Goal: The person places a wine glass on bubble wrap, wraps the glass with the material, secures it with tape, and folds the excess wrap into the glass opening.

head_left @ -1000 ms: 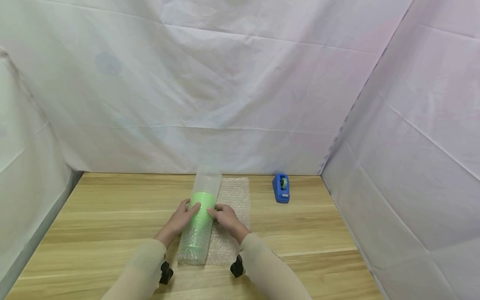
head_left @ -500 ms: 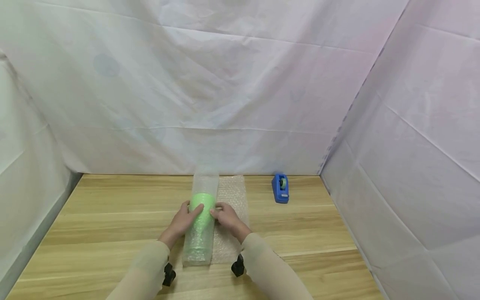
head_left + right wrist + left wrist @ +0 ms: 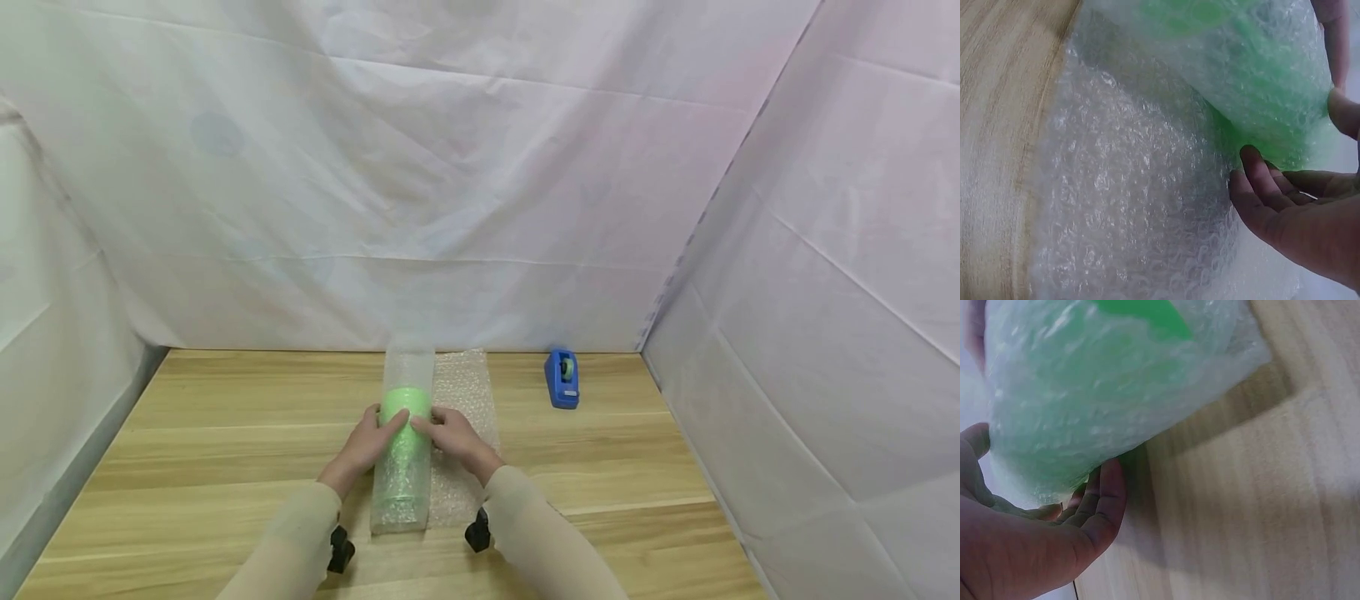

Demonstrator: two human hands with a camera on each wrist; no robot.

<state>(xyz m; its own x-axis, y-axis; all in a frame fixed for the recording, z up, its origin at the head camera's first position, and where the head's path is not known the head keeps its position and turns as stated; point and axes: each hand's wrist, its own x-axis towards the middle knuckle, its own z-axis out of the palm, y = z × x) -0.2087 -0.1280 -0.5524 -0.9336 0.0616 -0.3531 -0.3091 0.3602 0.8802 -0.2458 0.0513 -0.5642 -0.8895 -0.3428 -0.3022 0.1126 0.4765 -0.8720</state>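
Observation:
A green cylinder (image 3: 406,402) lies on the table inside a roll of clear bubble wrap (image 3: 401,517), which sticks out past both of its ends. My left hand (image 3: 364,440) grips the roll's left side, thumb on top; in the left wrist view its fingers (image 3: 1107,503) curl in under the roll. From the right, my right hand (image 3: 455,437) holds the same roll, its thumb over the top. In the right wrist view the right fingers (image 3: 1260,181) bend in at the seam between the roll and the flat bubble wrap sheet (image 3: 1129,187). The cylinder's underside is hidden.
The unrolled bubble wrap lies flat to the right of the roll. A blue tape dispenser (image 3: 562,379) stands farther right, near the back edge of the wooden table (image 3: 225,433). White cloth walls (image 3: 480,208) rise behind and at both sides.
The roll has turned slightly, its near end shifting right and its far end a little left, so it lies straighter. Both hands have kept hold of it, the left moving slightly right.

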